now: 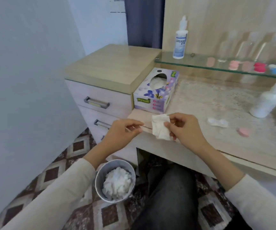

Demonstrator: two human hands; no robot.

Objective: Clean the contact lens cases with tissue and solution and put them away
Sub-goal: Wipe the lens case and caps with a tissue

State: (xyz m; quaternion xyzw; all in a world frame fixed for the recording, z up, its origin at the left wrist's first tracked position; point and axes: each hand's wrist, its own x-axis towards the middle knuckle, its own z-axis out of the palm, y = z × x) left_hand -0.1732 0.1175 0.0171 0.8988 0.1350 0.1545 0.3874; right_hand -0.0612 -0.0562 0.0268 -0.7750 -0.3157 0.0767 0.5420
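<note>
Starting at the left, a metal bin (99, 181) on the floor holds crumpled white paper. Above it hovers the left hand (125, 130), fingers curled with the thumb near a fingertip; whether it pinches anything I cannot tell. Just beside it, not touching, a folded tissue (160, 128) hangs over the front edge of the tabletop (200, 103), pinched between the thumb and fingers of the right hand (185, 128). Behind stand the tissue box (155, 95) and, up on the glass shelf (198, 61), the solution bottle (180, 40).

Further right, the clear lens case (217, 122) lies flat on the tabletop, well apart from both hands. Its long axis runs left to right, with the right end a little nearer the front edge, and its wells seem to face up. A pink piece (243, 132), cap or case, lies near it.

Two risks seem likely. The tissue could slip from so light a pinch to the floor. A sleeve reaching for the case could knock over the white bottle (267, 102) standing behind it.
</note>
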